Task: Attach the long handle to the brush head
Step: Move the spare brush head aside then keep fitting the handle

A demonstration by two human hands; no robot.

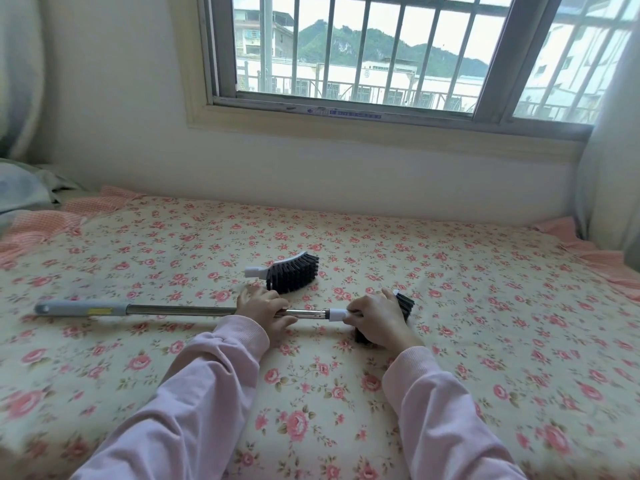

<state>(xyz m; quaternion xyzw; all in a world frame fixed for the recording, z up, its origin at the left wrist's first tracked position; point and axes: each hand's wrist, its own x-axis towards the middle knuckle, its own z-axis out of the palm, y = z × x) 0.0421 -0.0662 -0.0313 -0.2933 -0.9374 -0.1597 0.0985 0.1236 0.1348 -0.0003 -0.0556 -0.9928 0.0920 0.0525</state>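
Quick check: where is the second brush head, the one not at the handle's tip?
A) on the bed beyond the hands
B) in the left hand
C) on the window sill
A: the second brush head lies on the floral bed sheet beyond the left hand, which grips the handle, while the right hand holds the other brush head.

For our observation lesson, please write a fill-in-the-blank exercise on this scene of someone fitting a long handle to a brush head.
1. The long silver metal handle with a grey grip is gripped by the ____ hand.
2. The right hand holds a black-bristled brush head whose ____ socket meets the handle's tip.
3. In all, ____ brush heads are in view; the spare one lies on the rose-patterned bedsheet.
4. Both sleeves are ____.

Missing words: left; white; two; pink.
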